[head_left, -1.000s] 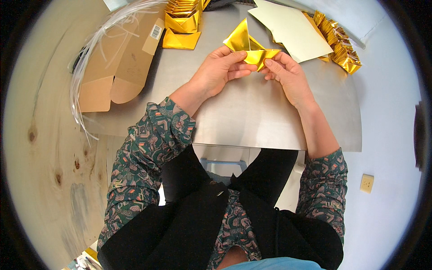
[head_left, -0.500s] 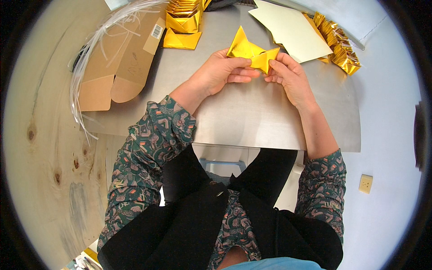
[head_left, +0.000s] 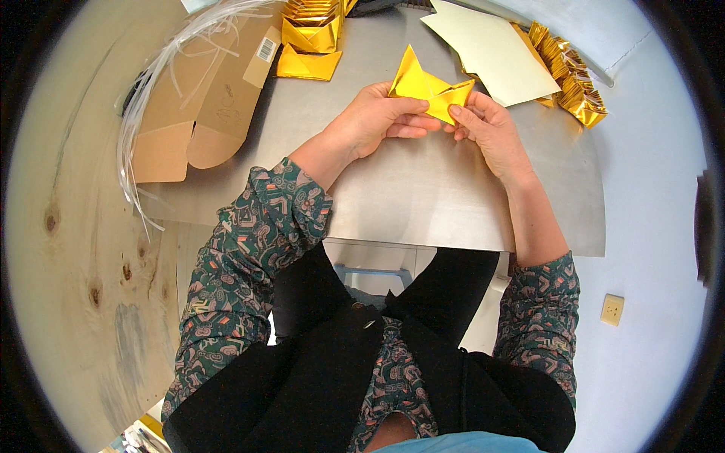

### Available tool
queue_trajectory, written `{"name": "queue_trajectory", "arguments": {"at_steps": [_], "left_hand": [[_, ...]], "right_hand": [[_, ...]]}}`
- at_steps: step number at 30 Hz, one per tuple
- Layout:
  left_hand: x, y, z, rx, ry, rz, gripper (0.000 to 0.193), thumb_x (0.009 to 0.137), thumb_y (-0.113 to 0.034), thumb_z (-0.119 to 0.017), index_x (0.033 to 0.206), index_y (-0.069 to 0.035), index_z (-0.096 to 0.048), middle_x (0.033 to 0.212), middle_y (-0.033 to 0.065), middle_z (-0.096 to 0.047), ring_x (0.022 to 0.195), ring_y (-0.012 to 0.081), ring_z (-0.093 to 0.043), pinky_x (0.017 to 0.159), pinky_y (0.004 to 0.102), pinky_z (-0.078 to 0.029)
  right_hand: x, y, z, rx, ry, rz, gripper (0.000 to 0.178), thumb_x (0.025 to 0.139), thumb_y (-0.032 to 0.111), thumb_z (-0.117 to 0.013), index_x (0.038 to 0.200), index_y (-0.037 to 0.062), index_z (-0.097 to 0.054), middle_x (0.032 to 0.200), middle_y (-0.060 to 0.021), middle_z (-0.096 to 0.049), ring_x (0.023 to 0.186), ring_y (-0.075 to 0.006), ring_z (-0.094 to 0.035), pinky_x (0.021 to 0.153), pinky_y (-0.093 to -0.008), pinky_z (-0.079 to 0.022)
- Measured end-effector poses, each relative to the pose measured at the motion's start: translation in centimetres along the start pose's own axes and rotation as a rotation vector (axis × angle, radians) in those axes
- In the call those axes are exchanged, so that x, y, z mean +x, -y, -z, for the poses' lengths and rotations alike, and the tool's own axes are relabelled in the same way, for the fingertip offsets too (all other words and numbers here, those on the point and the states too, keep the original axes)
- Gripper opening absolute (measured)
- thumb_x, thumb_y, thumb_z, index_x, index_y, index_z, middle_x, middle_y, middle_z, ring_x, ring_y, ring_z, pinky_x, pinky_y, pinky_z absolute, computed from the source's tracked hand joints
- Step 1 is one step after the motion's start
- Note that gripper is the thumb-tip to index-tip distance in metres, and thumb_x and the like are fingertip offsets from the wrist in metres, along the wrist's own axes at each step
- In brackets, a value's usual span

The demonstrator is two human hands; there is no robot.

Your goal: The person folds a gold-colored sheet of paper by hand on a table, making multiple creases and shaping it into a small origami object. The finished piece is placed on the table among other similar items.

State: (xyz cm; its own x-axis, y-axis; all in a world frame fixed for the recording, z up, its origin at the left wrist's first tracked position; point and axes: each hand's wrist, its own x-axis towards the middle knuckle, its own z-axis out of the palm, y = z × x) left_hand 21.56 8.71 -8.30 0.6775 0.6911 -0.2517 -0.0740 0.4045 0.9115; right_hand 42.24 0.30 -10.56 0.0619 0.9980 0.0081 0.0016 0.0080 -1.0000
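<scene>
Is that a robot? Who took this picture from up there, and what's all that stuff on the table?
There's no robot here, just a person with two bare hands, which we can call the left grip and the right grip. The camera is worn on the person's head and looks down, so you see nearly what they see. Its very wide lens makes straight edges look bent.

Both hands pinch one folded gold piece, thumbs on the near side, above the grey table.

On the table's left lies a brown box, with thin white strips beside and over it. Next to the box is a row of gold folds. On the right are pale paper and a crinkly gold bundle.
</scene>
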Motion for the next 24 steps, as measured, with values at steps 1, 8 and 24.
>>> {"name": "queue_trajectory", "arguments": {"at_steps": [1, 8, 24], "left_hand": [[0.01, -0.01, 0.01, 0.004, 0.000, 0.009, 0.030, 0.100, -0.011, -0.063, 0.127, 0.003, -0.059, 0.114, 0.0172, -0.071, 0.095, 0.0227, -0.075, 0.077, 0.0275, -0.064], [0.04, 0.10, 0.09, 0.016, 0.033, 0.017, 0.032, 0.098, -0.010, -0.066, 0.126, 0.004, -0.059, 0.115, 0.0173, -0.071, 0.094, 0.0210, -0.076, 0.078, 0.0261, -0.064], [0.17, 0.32, 0.07, 0.047, 0.067, 0.008, 0.033, 0.099, -0.007, -0.064, 0.128, 0.006, -0.057, 0.115, 0.0177, -0.070, 0.093, 0.0211, -0.075, 0.078, 0.0247, -0.064]], "right_hand": [[0.00, 0.03, 0.07, -0.007, 0.001, -0.003, 0.022, 0.103, 0.021, -0.062, 0.117, 0.0040, -0.065, 0.097, -0.0021, -0.070, 0.085, -0.0076, -0.064, 0.074, -0.0223, -0.051], [-0.09, 0.09, 0.25, 0.010, 0.025, -0.011, 0.021, 0.102, 0.020, -0.063, 0.117, 0.0043, -0.065, 0.097, -0.0008, -0.069, 0.082, -0.0067, -0.062, 0.073, -0.0207, -0.049], [-0.07, -0.34, -0.05, 0.098, -0.087, 0.008, 0.021, 0.102, 0.027, -0.065, 0.102, 0.0064, -0.068, 0.087, 0.0015, -0.065, 0.073, -0.0052, -0.057, 0.068, -0.0213, -0.051]]}}
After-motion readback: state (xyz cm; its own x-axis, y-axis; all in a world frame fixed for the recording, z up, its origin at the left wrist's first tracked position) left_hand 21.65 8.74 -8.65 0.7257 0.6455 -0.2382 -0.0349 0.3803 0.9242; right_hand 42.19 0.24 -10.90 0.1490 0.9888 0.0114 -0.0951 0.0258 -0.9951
